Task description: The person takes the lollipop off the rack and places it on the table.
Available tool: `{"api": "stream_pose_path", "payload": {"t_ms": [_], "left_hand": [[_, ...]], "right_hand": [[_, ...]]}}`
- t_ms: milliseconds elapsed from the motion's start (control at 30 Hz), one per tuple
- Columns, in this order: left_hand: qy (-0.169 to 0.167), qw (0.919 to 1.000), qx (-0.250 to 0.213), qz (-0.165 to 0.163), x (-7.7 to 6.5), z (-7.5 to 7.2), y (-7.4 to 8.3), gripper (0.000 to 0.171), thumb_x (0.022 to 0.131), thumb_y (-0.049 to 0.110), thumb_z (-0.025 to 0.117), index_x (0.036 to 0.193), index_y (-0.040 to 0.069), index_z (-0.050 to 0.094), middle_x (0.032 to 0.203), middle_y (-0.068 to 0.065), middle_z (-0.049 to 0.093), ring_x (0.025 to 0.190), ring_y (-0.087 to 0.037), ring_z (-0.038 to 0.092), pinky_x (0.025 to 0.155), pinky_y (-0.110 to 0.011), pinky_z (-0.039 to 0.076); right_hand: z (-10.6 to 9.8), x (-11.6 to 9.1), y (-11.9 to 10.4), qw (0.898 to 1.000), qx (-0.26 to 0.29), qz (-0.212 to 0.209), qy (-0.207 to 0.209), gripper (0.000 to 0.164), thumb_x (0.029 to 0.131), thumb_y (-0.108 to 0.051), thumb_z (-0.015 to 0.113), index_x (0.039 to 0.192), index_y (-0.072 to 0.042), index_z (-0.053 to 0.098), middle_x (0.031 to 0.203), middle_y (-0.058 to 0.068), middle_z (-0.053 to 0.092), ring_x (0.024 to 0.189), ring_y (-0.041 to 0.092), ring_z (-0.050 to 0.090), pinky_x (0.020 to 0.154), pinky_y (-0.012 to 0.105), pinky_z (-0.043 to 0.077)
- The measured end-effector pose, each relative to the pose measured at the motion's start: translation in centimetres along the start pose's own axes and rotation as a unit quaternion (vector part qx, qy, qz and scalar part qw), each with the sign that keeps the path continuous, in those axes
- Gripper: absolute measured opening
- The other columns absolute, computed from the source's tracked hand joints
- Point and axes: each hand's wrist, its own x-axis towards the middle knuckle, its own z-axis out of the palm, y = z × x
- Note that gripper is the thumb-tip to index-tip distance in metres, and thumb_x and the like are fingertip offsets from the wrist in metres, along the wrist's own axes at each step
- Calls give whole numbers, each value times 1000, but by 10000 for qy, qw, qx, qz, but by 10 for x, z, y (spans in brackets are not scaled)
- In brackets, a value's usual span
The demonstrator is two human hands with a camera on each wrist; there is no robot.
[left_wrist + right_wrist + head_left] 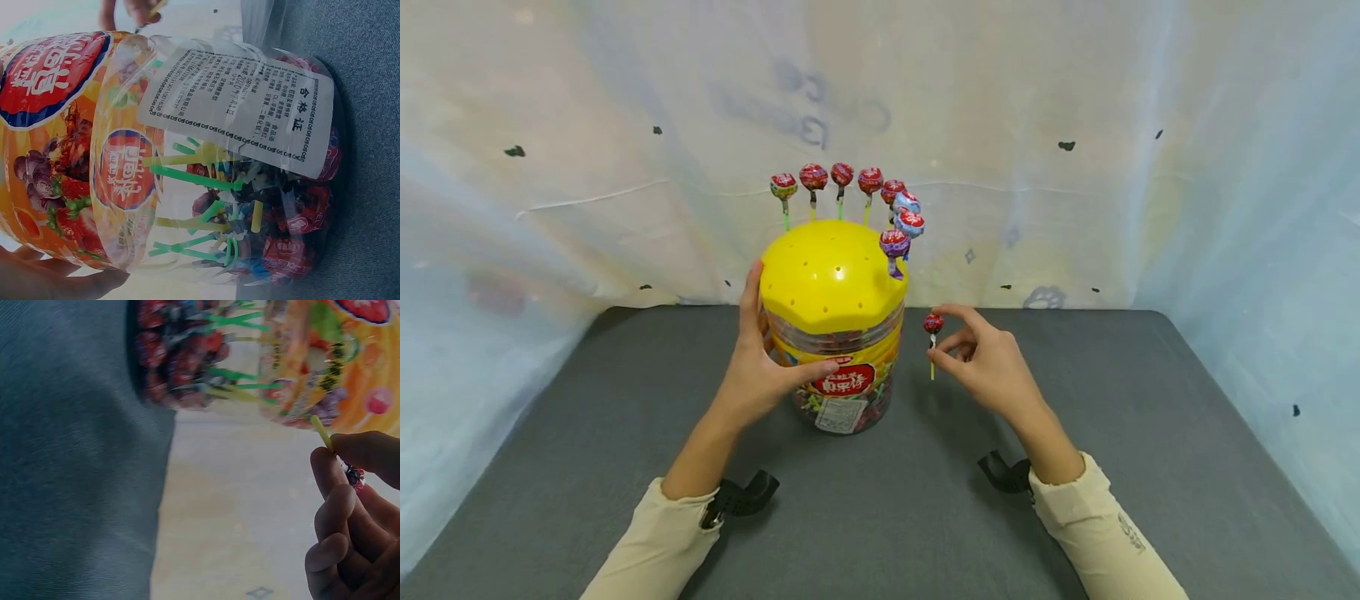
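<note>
A clear plastic jar of lollipops with a domed yellow lid stands upright on the table. My left hand holds its left side, thumb across the front label and fingers around the far side; in the left wrist view those fingers lie along the wrapper. To the right of the jar, my right hand pinches a red-wrapped lollipop upright, candy on top. Its yellow stick shows between thumb and forefinger in the right wrist view. Several lollipops stand in holes along the lid's back and right edge.
Bare small holes dot the lid's front and left. The jar stands on a dark grey table. A pale printed sheet hangs behind the table, with more sheeting at both sides. Black straps are on the wrists.
</note>
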Motion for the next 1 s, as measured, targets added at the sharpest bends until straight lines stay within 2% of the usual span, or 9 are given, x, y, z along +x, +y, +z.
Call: {"api": "stream_pose_path", "payload": {"t_ms": [133, 333, 633, 867, 1000], "left_hand": [[2, 10000, -39, -10, 0, 2, 0, 129, 76, -1, 83, 160, 34, -8, 162, 10, 23, 138, -18, 40, 108, -64, 35], [-23, 10000, -71, -43, -1, 2, 1, 129, 76, -1, 83, 159, 34, -9, 162, 10, 21, 138, -18, 39, 108, -65, 35], [-69, 9999, 26, -80, -1, 2, 0, 131, 75, -2, 84, 159, 35, -10, 162, 9, 21, 136, -18, 42, 105, -50, 41], [-135, 9999, 61, 26, 1, 2, 1, 128, 78, 6, 84, 159, 35, -10, 162, 4, 22, 135, -15, 42, 105, -56, 40], [-90, 9999, 90, 21, 0, 1, 1, 127, 77, 5, 84, 159, 34, -9, 162, 3, 22, 134, -15, 43, 104, -48, 42]], "right_hand": [[6, 3, 9, 9998, -2, 122, -173, 54, 91, -23, 73, 140, -24, 51, 89, -4, 76, 61, 11, 59, 57, 30, 47], [19, 6, 26, 9993, -31, 90, -371, 54, 90, -22, 74, 140, -20, 52, 89, -3, 76, 64, 8, 61, 61, 29, 48], [33, 10, 45, 9944, -50, 523, -913, 53, 89, -23, 75, 137, -18, 55, 89, -3, 77, 66, 9, 63, 61, 30, 48], [36, 16, 54, 9866, 28, 704, -1473, 50, 87, -21, 77, 134, -17, 58, 82, -3, 75, 61, 13, 59, 57, 30, 45], [39, 19, 54, 9842, 12, 766, -1599, 51, 88, -21, 77, 134, -16, 57, 81, -3, 74, 61, 13, 59, 57, 30, 46]]}}
